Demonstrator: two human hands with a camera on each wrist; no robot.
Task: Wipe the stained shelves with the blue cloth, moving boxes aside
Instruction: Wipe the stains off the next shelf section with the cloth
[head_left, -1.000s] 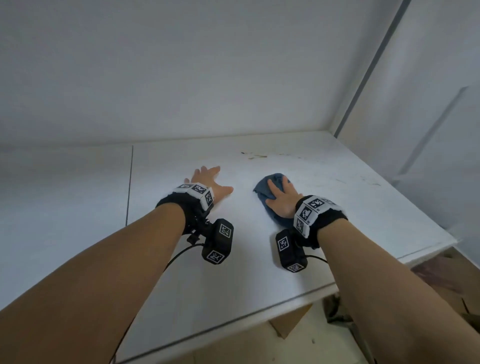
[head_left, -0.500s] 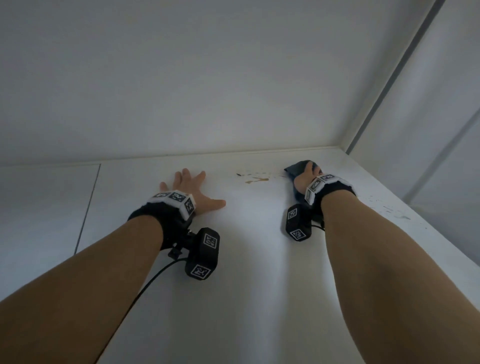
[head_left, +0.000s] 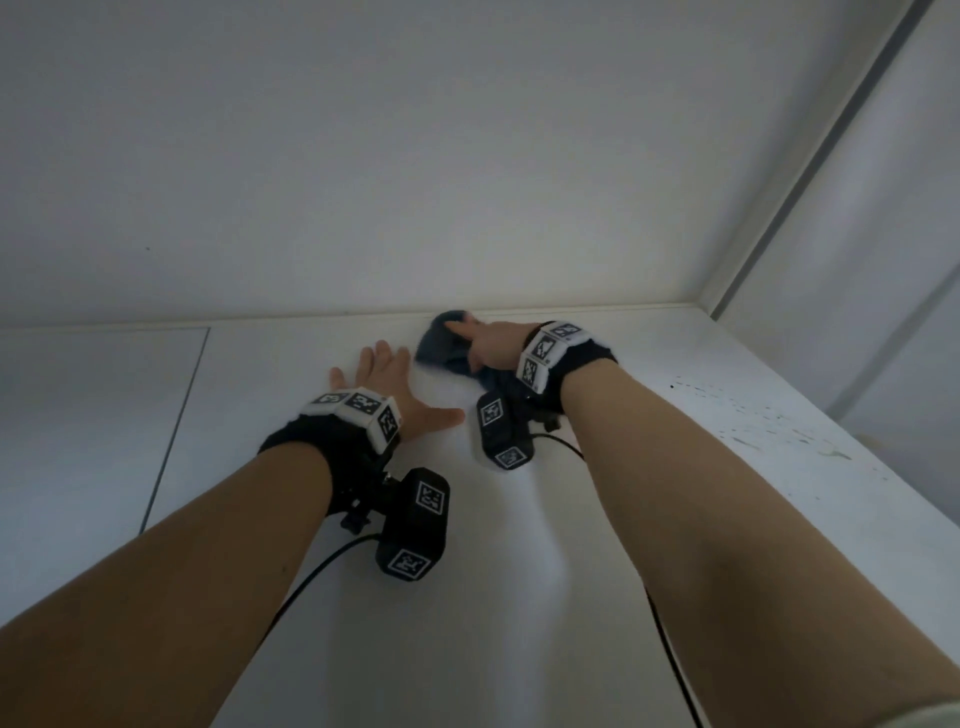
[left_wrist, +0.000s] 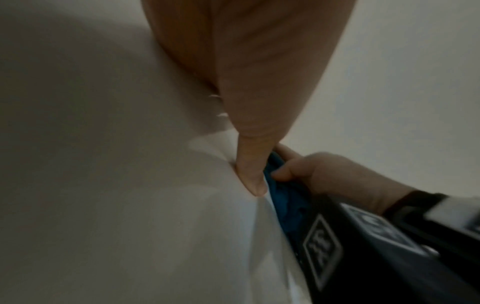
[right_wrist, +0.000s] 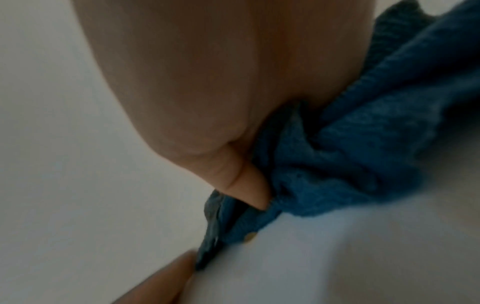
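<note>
The blue cloth (head_left: 439, 345) lies bunched on the white shelf (head_left: 519, 571), close to the back wall. My right hand (head_left: 488, 343) is on top of it, thumb and fingers curled into its folds. The right wrist view shows that thumb (right_wrist: 246, 185) pressed into the cloth (right_wrist: 363, 154). My left hand (head_left: 387, 387) lies flat on the shelf just left of the cloth, fingers spread. In the left wrist view its thumb (left_wrist: 249, 174) nearly touches the cloth (left_wrist: 279, 197). No boxes are in view.
Dark specks and a greenish smear (head_left: 769, 421) mark the shelf's right side. The back wall (head_left: 415, 182) rises straight behind the hands and a side wall (head_left: 883, 260) closes the right. A seam (head_left: 176, 426) splits the shelf on the left.
My right hand pushed the cloth from mid-shelf to the back, then left along the wall over the brown stain, which no longer shows. The left hand stayed flat on the shelf.
</note>
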